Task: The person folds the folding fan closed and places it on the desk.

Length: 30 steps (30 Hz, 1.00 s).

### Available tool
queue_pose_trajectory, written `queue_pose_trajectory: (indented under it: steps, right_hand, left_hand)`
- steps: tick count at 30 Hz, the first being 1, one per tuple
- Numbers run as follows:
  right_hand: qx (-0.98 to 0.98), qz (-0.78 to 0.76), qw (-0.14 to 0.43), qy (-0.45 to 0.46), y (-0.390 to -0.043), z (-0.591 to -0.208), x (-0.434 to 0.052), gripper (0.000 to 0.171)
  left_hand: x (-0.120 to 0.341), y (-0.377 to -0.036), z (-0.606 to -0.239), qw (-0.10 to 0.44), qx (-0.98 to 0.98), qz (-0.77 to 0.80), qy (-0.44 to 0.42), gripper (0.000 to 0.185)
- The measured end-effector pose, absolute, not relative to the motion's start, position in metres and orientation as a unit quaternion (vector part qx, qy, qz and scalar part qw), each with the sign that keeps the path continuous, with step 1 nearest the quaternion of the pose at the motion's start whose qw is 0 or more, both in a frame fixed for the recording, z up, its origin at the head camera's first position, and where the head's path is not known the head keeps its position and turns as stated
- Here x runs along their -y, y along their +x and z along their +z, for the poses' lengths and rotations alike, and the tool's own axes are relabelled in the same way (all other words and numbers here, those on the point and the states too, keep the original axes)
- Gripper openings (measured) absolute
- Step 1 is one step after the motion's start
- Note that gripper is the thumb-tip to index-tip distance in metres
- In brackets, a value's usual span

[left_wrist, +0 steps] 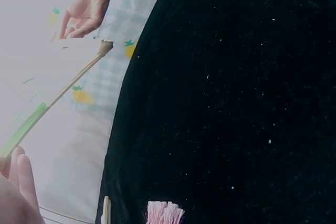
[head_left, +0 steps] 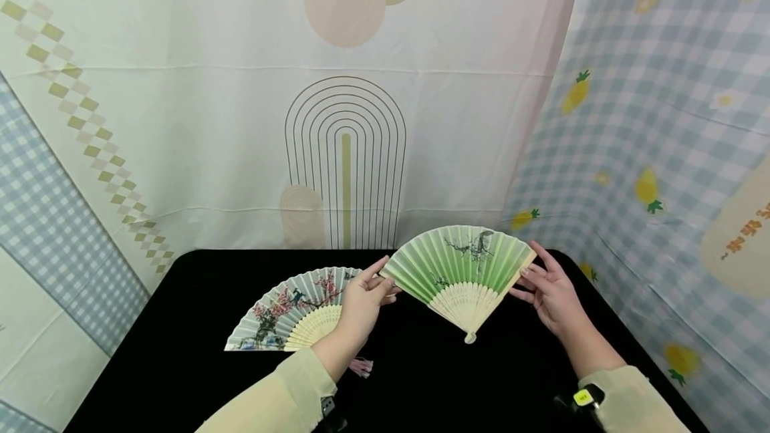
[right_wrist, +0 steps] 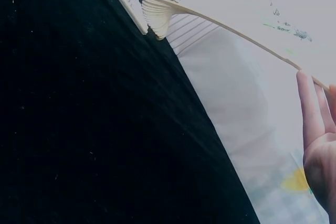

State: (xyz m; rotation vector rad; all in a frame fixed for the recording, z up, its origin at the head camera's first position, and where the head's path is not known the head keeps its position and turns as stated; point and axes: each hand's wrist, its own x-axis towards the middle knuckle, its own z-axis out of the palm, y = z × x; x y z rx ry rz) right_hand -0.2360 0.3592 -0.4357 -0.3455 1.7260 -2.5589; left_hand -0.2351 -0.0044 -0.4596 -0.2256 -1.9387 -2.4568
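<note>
A green folding fan (head_left: 458, 266) with a dark branch print is spread wide above the black table, its pale ribs meeting at a pivot at the bottom. My left hand (head_left: 363, 303) pinches its left edge, and my right hand (head_left: 552, 296) pinches the right edge. Behind my left wrist a second spread fan (head_left: 295, 306), grey-white with pink blossoms, lies on the table, partly hidden by that arm. Its pink tassel (head_left: 361, 367) shows beside the wrist. In the right wrist view, the green fan's stacked rib ends (right_wrist: 157, 17) appear edge-on, and its leaf is washed out.
The black-covered table (head_left: 457, 386) reaches back to a white patterned curtain (head_left: 228, 152). On the right hangs a blue checked cloth (head_left: 625, 219) with pineapples. Blue checked cloth (head_left: 48, 199) also hangs at the left.
</note>
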Motion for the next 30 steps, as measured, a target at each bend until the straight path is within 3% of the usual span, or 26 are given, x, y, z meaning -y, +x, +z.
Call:
queue_pose_trajectory:
  steps: [30]
  right_hand:
    - [-0.558, -0.826, 0.008, -0.085, -0.2337, -0.4335, -0.3499, 0.078]
  left_hand:
    - [0.0017, -0.2335, -0.4567, 0.010, 0.625, -0.777, -0.076, 0.048]
